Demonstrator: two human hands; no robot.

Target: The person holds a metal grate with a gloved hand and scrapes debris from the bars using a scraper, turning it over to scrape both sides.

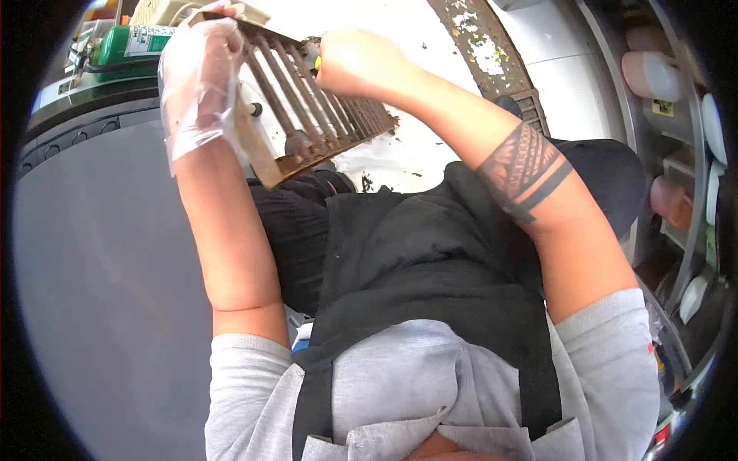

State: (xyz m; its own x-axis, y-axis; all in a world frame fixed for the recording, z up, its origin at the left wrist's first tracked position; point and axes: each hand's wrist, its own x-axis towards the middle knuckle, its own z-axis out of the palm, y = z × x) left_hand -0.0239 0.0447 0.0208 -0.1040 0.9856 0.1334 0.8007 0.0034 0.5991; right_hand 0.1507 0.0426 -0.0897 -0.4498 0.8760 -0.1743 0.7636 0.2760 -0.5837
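A rusty brown metal grate (pixel 323 115) with parallel bars is held tilted above my lap. My left hand (pixel 201 73), inside a loose clear plastic glove, grips the grate's upper left end. My right hand (pixel 361 63), bare, is closed on a small tool with a yellow bit showing (pixel 317 61), pressed against the grate's bars near its top edge. The tool's tip is hidden behind my fingers. Dark crumbs lie on the white surface (pixel 400 154) under the grate.
I wear a black apron (pixel 415 269) over a grey shirt. A green bottle (pixel 123 42) stands at the upper left. A second rusty grate piece (pixel 480 46) lies at the top. Shelves with pink and white containers (pixel 653 73) run along the right.
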